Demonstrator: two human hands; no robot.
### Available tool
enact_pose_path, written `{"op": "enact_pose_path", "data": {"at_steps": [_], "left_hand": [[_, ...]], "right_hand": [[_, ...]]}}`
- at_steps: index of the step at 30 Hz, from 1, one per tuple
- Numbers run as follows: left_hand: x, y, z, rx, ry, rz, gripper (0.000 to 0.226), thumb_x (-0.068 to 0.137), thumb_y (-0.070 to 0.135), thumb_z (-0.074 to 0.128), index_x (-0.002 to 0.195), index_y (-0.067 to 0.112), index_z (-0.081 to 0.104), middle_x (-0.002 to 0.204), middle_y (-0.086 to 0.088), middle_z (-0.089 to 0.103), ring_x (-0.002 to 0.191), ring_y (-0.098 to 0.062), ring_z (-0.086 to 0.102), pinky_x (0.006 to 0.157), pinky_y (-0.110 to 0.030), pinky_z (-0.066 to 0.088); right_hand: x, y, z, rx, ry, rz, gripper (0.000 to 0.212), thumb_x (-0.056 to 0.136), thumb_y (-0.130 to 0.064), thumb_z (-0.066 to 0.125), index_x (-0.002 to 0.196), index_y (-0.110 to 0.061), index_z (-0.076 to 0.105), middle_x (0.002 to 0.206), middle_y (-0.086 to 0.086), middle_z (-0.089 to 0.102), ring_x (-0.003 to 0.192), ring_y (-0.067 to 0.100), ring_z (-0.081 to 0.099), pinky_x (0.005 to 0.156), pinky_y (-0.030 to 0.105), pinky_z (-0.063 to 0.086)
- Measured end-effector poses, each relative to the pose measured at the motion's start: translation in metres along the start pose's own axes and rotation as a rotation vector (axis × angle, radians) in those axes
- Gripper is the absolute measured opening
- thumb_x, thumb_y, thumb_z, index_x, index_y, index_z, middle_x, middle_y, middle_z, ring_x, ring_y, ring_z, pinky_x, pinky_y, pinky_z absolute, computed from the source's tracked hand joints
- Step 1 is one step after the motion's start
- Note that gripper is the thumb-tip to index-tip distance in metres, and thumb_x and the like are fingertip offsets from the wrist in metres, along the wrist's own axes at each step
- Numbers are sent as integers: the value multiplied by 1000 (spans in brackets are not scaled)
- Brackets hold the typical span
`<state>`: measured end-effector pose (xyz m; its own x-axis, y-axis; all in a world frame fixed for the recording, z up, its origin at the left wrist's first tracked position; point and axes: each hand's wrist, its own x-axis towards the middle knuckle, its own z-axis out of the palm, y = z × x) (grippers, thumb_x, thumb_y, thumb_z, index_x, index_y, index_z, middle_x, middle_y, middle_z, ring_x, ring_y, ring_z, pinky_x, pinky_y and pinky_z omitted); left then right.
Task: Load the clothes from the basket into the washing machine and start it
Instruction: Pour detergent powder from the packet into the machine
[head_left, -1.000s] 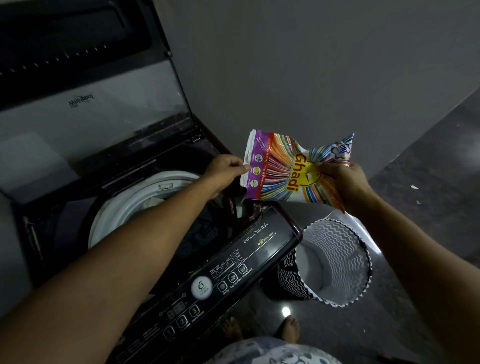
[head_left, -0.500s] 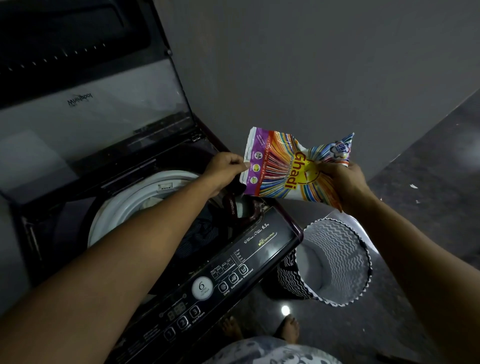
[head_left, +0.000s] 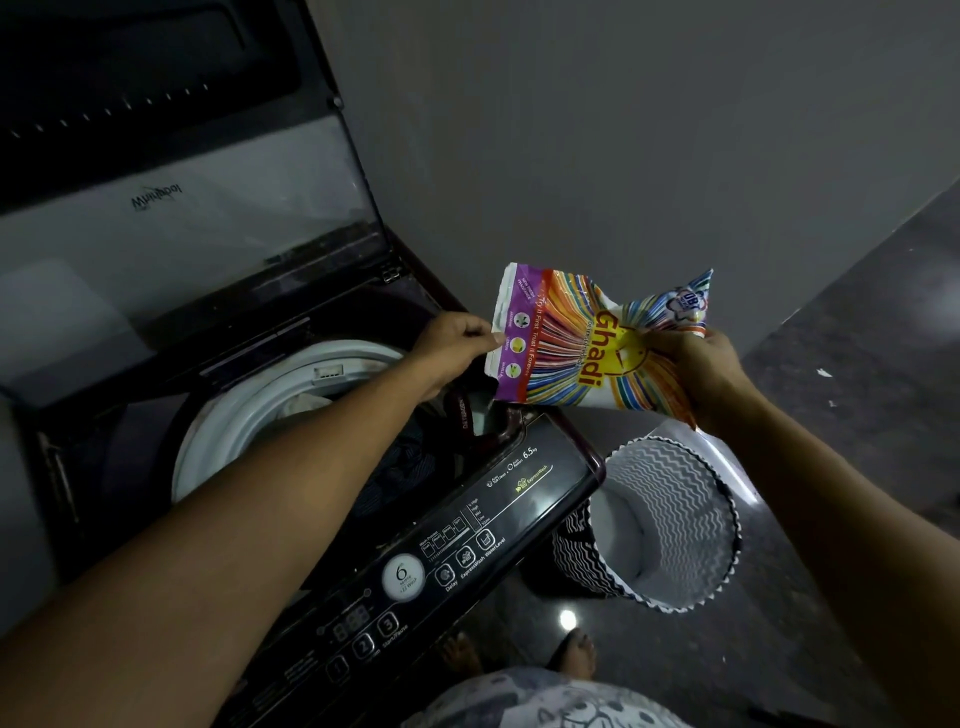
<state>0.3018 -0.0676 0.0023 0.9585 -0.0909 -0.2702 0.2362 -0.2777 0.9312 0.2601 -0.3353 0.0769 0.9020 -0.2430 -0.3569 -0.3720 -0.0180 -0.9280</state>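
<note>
The left grip (head_left: 457, 347) is pinching the purple edge of the Ghadi detergent packet (head_left: 566, 353) between thumb and curled fingers, while the right grip (head_left: 702, 375) is clutching the packet's crumpled opposite end, its fingers curling round the plastic. The packet is hanging tilted in the air above the front right corner of the washing machine (head_left: 582, 457), just over a small open compartment (head_left: 483, 415) (its lettering is too dim to read) sitting beside the drum opening. The lid (head_left: 182, 218) is standing raised at the machine's back edge, its brand name showing upside down. Dark clothes (head_left: 408, 462) are lying inside the white-rimmed drum (head_left: 234, 415), partly hiding behind the left forearm, with a pale piece showing near the rim's far side. The control panel (head_left: 498, 519) is running along the machine's front edge, showing a round dial marked 6 and numbered buttons. The basket (head_left: 675, 483), patterned in black and white zigzags, is sitting on the dark floor (head_left: 857, 395) just beside the machine's right side, its pale bottom showing. Two bare feet (head_left: 574, 649) are standing on the floor near the machine's front right corner
</note>
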Motion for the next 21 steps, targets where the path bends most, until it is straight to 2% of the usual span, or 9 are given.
{"op": "enact_pose_path", "data": {"at_steps": [4,11,17,21], "left_hand": [[-1,0,1,9,-8,-4,17,95,23,68,102,9,73,97,4,75,87,-3,69,68,-15,50],[0,-4,1,0,-14,-9,19,94,22,69,102,6,73,98,1,76,87,-7,71,74,-21,52],[-2,-4,2,4,-4,-7,18,95,21,68,103,6,73,96,3,76,82,-2,69,64,-12,50],[-3,-4,3,21,-1,-13,19,95,23,68,104,7,72,97,3,75,82,0,68,61,-10,48]], "right_hand": [[1,1,-3,-2,-6,12,14,90,-4,67,93,-17,69,87,6,75,64,15,75,56,29,61],[1,0,-5,-17,-37,-9,15,90,-3,65,94,-17,68,94,8,75,67,16,75,56,27,60],[2,0,-5,-25,-35,-9,15,91,-3,65,94,-17,67,89,6,73,62,13,74,52,25,58],[7,2,-7,-27,-39,-16,14,91,-3,65,97,-15,69,94,8,75,68,16,76,56,27,60]]}}
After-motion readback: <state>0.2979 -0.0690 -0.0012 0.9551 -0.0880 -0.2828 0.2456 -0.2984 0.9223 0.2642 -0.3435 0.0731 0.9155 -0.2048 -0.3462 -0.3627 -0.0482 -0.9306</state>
